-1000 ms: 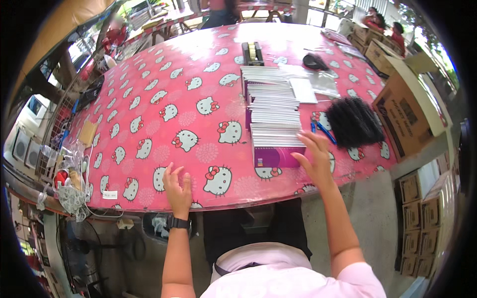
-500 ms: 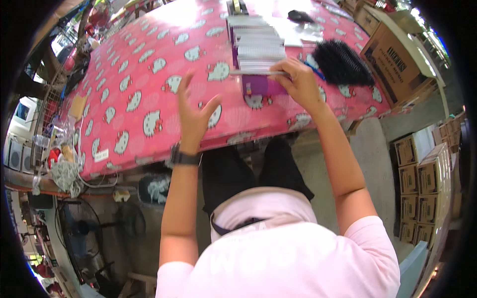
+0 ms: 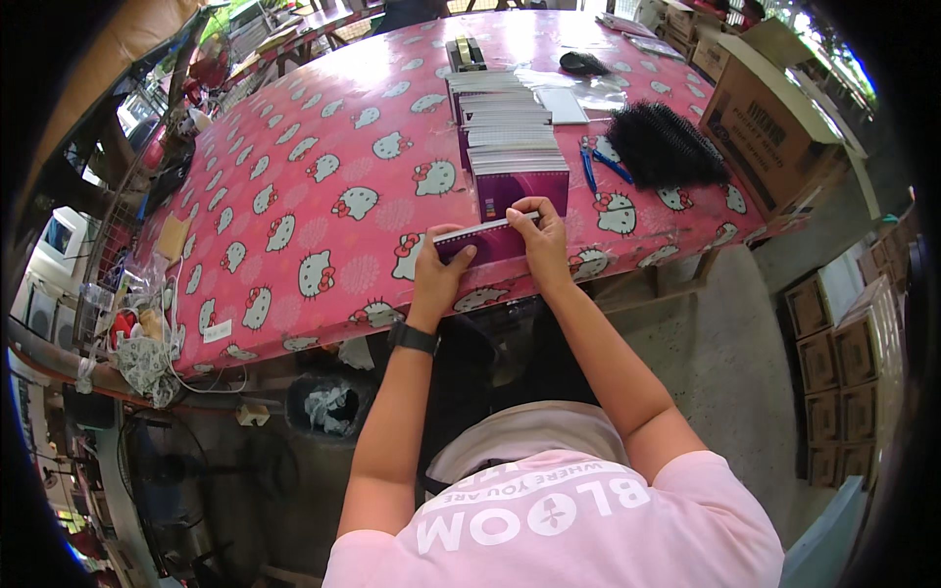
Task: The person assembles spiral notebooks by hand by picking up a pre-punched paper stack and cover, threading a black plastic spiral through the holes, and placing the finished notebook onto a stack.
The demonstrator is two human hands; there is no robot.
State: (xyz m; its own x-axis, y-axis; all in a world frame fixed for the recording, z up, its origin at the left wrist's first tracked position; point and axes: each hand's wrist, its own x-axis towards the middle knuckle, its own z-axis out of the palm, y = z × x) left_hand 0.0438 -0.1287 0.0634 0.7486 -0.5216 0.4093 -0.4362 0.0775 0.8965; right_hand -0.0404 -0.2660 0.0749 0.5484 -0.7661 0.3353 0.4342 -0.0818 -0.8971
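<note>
Left hand (image 3: 440, 274): thumb laid on the purple cover, fingers curled behind, pinching one end of the booklet; should that thumb loosen, the end could swing away.
Right hand (image 3: 541, 241): narrowed on the booklet's other end, thumb near the holed edge; pressing harder than the left hand would probably skew the pages.
Purple booklet (image 3: 494, 249): between both hands, slanting with its left end nearer the person, holed edge uppermost, just inside the table's near rim; whether it touches the cloth I cannot tell. I can make out no coil along the holes, so leaves might fan out or drop over the rim if either grip slackened.
Pink tablecloth (image 3: 294, 186): glossy, so a dropped booklet would likely slide.
Booklet row (image 3: 520, 157): standing on edge just beyond the right hand, front purple cover facing the person; a bump from the knuckles could topple the nearest ones.
Blue-handled tool (image 3: 590, 174): right of the row, handles spread toward the person; a reaching forearm could snag it.
Black coils (image 3: 667, 145): heaped near the tool; tangling seems likely if one is tugged.
Tape dispenser (image 3: 466, 55): at the row's far end; a backward shove on the row could nudge it.
</note>
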